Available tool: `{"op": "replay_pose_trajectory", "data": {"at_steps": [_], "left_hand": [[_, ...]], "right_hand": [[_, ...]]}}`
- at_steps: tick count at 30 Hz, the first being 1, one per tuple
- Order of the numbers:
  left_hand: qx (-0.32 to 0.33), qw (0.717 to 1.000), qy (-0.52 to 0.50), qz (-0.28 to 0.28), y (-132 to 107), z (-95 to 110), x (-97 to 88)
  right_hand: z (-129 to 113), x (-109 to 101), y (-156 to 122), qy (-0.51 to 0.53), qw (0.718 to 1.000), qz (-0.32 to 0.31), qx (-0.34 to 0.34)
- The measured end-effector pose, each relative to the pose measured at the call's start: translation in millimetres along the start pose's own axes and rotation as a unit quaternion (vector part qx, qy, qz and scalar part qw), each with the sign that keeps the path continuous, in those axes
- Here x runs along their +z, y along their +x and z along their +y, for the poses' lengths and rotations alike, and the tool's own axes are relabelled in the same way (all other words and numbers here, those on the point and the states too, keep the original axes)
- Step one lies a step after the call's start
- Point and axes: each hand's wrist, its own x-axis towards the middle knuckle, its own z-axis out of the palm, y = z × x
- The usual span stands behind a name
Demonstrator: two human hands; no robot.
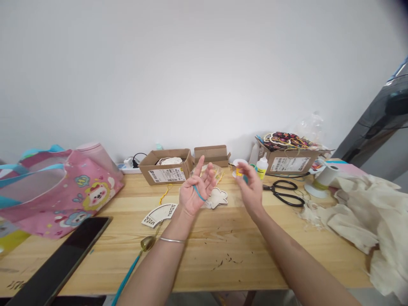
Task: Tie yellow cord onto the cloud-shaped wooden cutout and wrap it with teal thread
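Note:
My left hand is raised above the table, palm up. A teal cord crosses its palm, with the thumb folded over one end and the index finger stretched out. My right hand hovers to the right, fingers curved and thumb apart from them; nothing shows clearly in its grasp. Behind the left hand lies a pale wooden cutout. Left of that hand, a fan-shaped wooden piece lies near a brass-coloured bell with a teal tassel. The glue bottle stands just behind the right hand.
Black scissors, a white spool and crumpled cream cloth lie right. Cardboard boxes line the wall; the right box holds ornaments. On the left are a pink bag and a phone.

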Motion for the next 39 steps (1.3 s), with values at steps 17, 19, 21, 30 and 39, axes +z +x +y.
{"op": "replay_pose_trajectory", "data": {"at_steps": [17, 19, 21, 30, 39], "left_hand": [[0.022, 0.999, 0.005, 0.046, 5.7, 4.0, 0.7], [0.016, 0.999, 0.018, 0.048, 7.3, 1.9, -0.5], [-0.002, 0.999, 0.035, 0.042, 8.7, -2.7, -2.2], [-0.16, 0.987, 0.018, 0.004, 8.2, -25.2, -4.1], [-0.246, 0.964, 0.04, -0.092, 1.7, -41.7, -13.2]], "right_hand": [[-13.6, 2.2, -11.2, -0.157, 0.88, -0.44, -0.087], [-20.3, 0.7, -9.5, -0.183, 0.872, -0.439, -0.116], [-25.1, -0.5, -8.7, -0.213, 0.862, -0.437, -0.146], [-23.8, -8.4, 0.9, -0.308, 0.843, -0.368, -0.242], [-20.6, -11.7, 5.3, -0.332, 0.842, -0.323, -0.277]]}}
